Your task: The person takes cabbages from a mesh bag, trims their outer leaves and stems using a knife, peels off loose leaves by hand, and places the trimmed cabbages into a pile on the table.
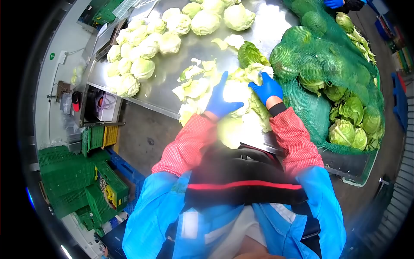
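1. We find a pale green, leafy cabbage [236, 93] at the centre of the frame, on the brushed metal table [161, 84], between the two hands.
2. The left hand [221, 100], in a blue glove, is open at its left side, thumb spread from the fingers. The right hand [269, 88], likewise gloved, is open at its upper right. The hands are apart; we cannot tell how firmly either presses.
3. Crumpled pale loose leaves [196, 88] lie left of the left hand; a darker green leaf [251, 55] lies above the right.
4. We judge the head moderately heavy and firm, its outer leaves crisp, easily torn and slightly slippery. We would cup the round body from both sides, not grip loose leaf edges.
5. Glare washes out the cabbage's outline and underside; we cannot separate it from the leaves below. Green netting [308, 110] veils the heads at right. Another person's blue-gloved hand [334, 3] is cut off at the upper right.
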Tool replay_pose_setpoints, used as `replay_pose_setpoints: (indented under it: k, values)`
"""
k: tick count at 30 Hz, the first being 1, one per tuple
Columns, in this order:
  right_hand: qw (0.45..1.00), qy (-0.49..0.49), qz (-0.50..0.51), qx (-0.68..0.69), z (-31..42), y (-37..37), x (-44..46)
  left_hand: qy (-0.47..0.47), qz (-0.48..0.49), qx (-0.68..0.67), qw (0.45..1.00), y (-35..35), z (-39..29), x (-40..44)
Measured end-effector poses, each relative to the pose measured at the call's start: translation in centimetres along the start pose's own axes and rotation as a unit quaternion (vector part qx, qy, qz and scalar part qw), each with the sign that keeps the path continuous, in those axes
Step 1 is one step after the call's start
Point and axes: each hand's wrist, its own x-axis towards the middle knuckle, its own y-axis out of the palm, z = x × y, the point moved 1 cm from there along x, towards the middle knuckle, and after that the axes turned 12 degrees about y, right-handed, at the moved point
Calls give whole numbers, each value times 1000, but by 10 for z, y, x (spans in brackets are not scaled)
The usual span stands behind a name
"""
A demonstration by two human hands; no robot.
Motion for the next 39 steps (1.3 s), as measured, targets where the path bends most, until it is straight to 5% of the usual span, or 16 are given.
replay_pose_setpoints:
  k: [3,4,7,11,14,17,18,20,23,26,29,30,33,37,38,39]
  values:
    - [1000,0,29,-9,-3,6,-4,-10,-20,-125,992,-8,-5,-7]
    - [999,-19,-35,0,-15,12,-2,-19,-32,-170,985,-10,-10,-12]
    - [995,77,51,-45,-40,-2,2,-64,-89,-316,943,-20,-28,-10]
    - [982,83,159,59,22,-50,-35,44,-78,-192,977,-15,-42,2]
    - [993,-26,105,53,33,-51,-52,43,-87,-185,978,-7,-55,6]
    - [980,5,181,82,5,-45,-45,36,-84,-177,980,-4,-38,4]
    - [992,-20,101,72,-5,-43,-51,31,-78,-174,981,-4,-31,2]
    - [980,43,106,166,-28,-38,-50,-39,-89,-256,962,-11,-44,1]
    - [978,109,27,178,-59,-27,-36,-104,-98,-385,912,-9,-35,-7]
    - [968,61,18,243,-54,-27,-36,-141,-108,-504,845,-1,-28,-5]
    - [974,10,88,208,-3,-63,-67,-206,-32,-726,655,0,-62,0]
    - [972,0,108,210,22,-83,-83,-213,20,-717,664,1,-64,0]
    - [934,-122,38,334,17,-72,-76,-262,-19,-626,735,2,-61,7]
    - [944,-15,161,289,2,-61,-80,-117,-27,-465,877,-4,-60,3]
    - [933,-13,177,312,-5,-55,-74,-144,-40,-534,832,-2,-47,0]
    - [922,-7,193,335,-9,-51,-72,-130,-29,-520,843,-2,-45,0]
